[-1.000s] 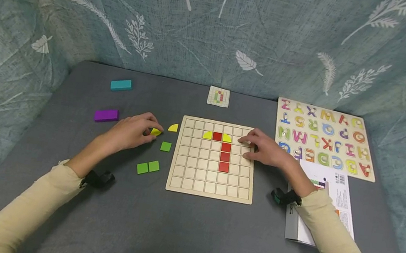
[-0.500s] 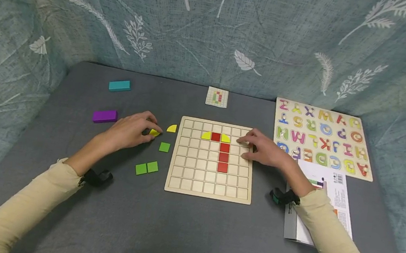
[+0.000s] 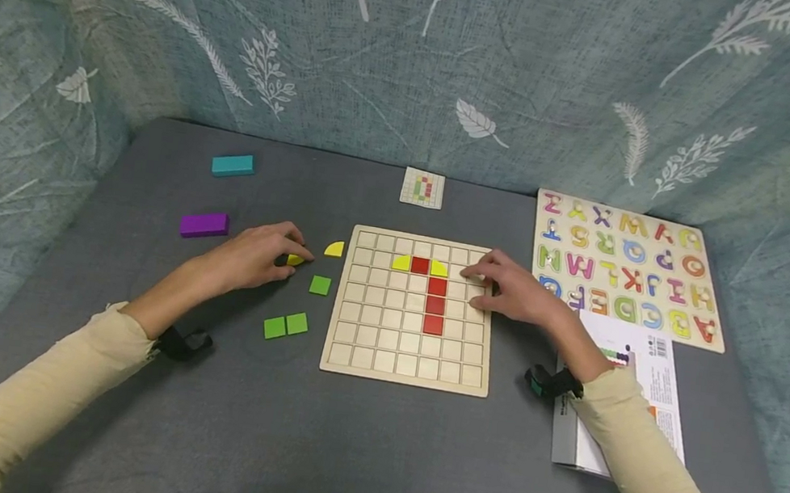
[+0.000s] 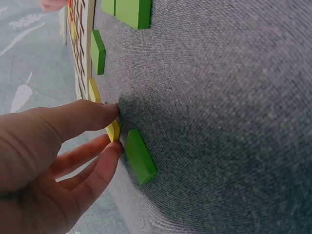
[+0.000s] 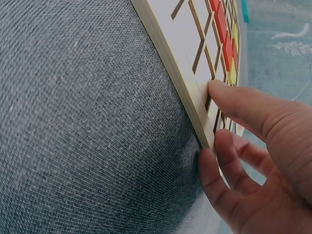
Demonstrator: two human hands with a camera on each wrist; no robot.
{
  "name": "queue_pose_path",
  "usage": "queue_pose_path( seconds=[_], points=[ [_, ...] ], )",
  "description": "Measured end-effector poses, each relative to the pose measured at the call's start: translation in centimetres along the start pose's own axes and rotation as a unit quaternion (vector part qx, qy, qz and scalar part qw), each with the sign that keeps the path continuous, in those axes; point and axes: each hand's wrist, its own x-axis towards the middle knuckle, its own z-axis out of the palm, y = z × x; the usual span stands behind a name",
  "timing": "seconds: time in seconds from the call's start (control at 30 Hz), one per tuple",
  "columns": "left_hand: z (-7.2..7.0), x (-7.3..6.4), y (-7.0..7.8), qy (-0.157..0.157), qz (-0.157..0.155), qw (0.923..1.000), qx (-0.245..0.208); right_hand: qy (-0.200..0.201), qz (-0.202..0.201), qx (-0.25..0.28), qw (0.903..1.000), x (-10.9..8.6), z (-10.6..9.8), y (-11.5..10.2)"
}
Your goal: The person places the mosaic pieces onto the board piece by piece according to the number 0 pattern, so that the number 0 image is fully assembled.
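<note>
In the head view my left hand [image 3: 253, 255] pinches a yellow quarter-circle tile [image 3: 296, 260], partly hidden by the fingers. The left wrist view shows this tile [image 4: 113, 130] between thumb and fingertip, with a green tile [image 4: 140, 157] on the table just beside it. Another yellow quarter-circle tile [image 3: 334, 248] and a green square [image 3: 320, 285] lie between that hand and the wooden grid board [image 3: 363, 336]. My right hand [image 3: 510, 288] rests on the board's right side, its thumb [image 5: 234, 100] touching the surface and other fingers by the edge. Red squares [image 3: 435, 306] and yellow tiles [image 3: 402, 263] sit in the grid.
Two green squares [image 3: 286, 325] lie left of the board. A purple block [image 3: 204, 225] and a teal block [image 3: 233, 165] are at far left. Behind the board lies a pattern card [image 3: 422, 189]. An alphabet board [image 3: 630, 265] and a white box [image 3: 623, 394] stand at right.
My left hand has shifted slightly left, and the yellow quarter-circle tile has moved a little with it. The right hand stays on the board's edge.
</note>
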Motion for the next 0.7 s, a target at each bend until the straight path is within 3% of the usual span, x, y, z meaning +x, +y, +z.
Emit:
queue_pose_path(
  seconds=[0.7],
  points=[
    [0.10, 0.66, -0.07, 0.023, -0.020, 0.9990, -0.033, -0.001, 0.002, 0.001, 1.0000, -0.01, -0.10, 0.04]
  ],
)
